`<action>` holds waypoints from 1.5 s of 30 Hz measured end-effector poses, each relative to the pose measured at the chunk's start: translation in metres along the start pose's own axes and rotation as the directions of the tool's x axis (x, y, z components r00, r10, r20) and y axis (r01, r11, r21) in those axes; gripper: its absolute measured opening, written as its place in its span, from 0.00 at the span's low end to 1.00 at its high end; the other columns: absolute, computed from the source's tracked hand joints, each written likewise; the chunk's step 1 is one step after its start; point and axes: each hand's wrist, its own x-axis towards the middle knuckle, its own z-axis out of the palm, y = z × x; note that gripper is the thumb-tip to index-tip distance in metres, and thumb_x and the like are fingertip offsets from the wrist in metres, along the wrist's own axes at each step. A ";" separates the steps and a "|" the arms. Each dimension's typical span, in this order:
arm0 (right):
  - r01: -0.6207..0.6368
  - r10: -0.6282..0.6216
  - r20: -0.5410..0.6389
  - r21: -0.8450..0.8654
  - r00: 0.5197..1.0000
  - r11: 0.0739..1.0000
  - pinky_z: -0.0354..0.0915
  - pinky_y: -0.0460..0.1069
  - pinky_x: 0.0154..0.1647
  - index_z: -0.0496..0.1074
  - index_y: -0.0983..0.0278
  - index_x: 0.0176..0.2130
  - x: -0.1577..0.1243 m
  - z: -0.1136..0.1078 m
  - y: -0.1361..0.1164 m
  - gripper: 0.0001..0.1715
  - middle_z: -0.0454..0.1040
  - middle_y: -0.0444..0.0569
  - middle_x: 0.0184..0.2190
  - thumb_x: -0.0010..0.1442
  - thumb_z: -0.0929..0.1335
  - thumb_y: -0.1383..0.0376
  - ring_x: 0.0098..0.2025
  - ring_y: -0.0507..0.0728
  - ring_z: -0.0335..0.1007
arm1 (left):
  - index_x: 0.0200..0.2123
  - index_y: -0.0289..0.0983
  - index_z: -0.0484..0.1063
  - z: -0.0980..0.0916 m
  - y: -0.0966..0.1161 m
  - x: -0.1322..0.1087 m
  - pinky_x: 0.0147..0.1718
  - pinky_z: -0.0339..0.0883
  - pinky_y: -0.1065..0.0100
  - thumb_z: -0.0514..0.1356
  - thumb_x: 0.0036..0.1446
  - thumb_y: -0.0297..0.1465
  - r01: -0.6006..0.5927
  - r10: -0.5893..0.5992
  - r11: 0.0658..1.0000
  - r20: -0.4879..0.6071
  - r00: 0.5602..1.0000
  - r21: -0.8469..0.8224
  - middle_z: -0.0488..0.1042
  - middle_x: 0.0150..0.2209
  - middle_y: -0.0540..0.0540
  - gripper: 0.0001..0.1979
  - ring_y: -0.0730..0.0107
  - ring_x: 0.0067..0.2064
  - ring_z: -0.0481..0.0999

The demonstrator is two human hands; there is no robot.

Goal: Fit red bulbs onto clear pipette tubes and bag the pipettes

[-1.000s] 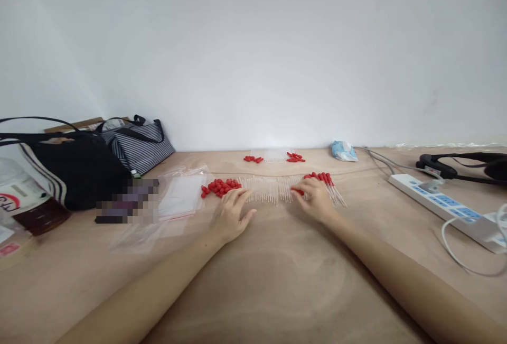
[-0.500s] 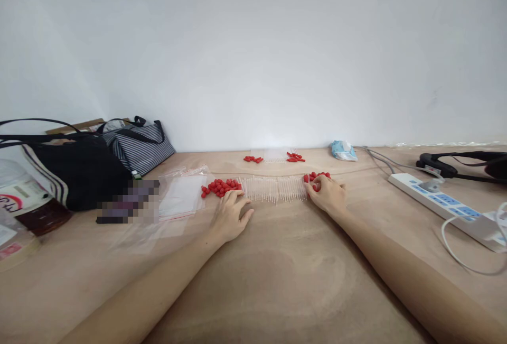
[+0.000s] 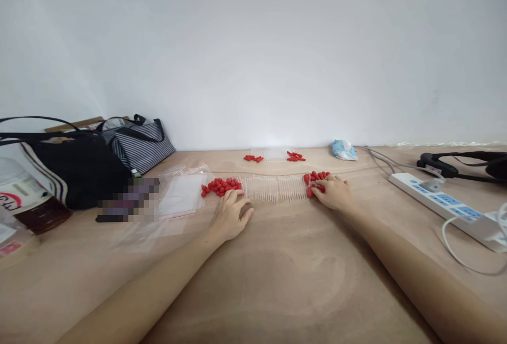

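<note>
My left hand [image 3: 233,216] rests on the table with its fingers apart, fingertips at the near edge of a pile of small red rounded pieces [image 3: 219,185]. To its right, a row of thin pale sticks [image 3: 259,188] lies side by side, with a second such row [image 3: 292,187] against it. At that row's right end is another group of red pieces [image 3: 317,176]. My right hand [image 3: 333,193] reaches over this group, thumb and forefinger apart with red showing between them. Its other fingers are partly hidden.
Behind lie more red pieces [image 3: 296,157] beside a clear bag [image 3: 274,154]. Flat clear bags [image 3: 180,196], a pixelated dark object, a black bag [image 3: 85,175], a striped bag [image 3: 142,146] and bottles stand left. A blue-and-white crumpled packet [image 3: 344,150] and a power strip [image 3: 443,204] are right.
My right hand has shifted slightly right, and more of the red pieces under its fingers show. My left hand has stayed in place.
</note>
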 end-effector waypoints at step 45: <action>0.364 -0.252 -0.286 0.466 0.925 0.806 0.59 0.52 0.37 0.67 0.66 0.40 -0.028 0.014 -0.054 0.15 0.68 0.51 0.32 0.51 0.61 0.70 0.36 0.57 0.62 | 0.28 0.36 0.71 0.014 0.034 0.080 0.42 0.59 0.60 0.54 0.52 0.32 0.316 -0.322 0.945 0.069 0.944 0.081 0.69 0.39 0.43 0.07 0.59 0.44 0.66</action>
